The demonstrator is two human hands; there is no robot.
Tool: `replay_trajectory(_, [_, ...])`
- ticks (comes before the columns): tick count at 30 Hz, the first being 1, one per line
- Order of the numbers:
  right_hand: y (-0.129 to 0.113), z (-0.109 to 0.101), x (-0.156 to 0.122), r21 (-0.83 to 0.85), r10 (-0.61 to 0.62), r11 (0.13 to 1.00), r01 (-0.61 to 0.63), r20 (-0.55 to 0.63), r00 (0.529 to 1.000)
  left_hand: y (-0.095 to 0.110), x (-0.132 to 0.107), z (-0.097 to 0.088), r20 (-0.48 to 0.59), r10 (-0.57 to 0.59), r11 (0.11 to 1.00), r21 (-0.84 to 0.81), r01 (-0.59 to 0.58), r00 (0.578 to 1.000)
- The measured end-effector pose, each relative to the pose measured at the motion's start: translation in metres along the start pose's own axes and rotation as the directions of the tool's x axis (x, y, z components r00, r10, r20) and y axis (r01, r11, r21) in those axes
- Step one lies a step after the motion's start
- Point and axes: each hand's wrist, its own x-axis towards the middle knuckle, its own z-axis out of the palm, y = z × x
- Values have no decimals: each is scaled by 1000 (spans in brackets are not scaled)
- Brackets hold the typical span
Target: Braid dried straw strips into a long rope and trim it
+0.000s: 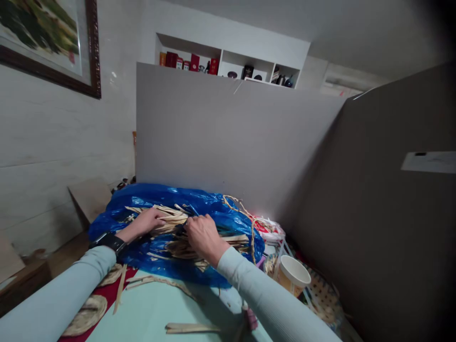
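Dim, soft shadows, faint glints; edges — stretched

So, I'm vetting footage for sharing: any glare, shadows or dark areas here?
Head view: highlights on the blue plastic around the pale strips; soft shadow on the tabletop beside the right sleeve; grey panel at right dim; upper right corner nearly black.

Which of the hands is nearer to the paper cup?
Right. The right hand is to the left of the paper cup, over dried strips on blue plastic; the left hand is farther left, at the same strips.
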Motion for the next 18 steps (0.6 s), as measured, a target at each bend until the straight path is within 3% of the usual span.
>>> replay_trajectory(3, [-10,-10,21,25,-38,999,39,-64,997,5,3,2,15,2,991,-135,0,1000])
replay_trajectory(6, [-10,-3,39,53,-39,998,39,-16,999,9,4,-3,14,-3,961,-278,6,1000])
replay_trajectory(11, [9,23,48,66,142,986,-151,129,981,10,-1,-15,-22,-69,864,-501,49,997])
replay_trajectory(14, [17,33,46,76,227,967,-242,167,959,5,-2,-16,-52,-119,850,-521,75,992])
replay_trajectory(18, [20,40,44,100,279,948,-302,194,941,-2,2,-11,-102,-147,921,-377,99,984])
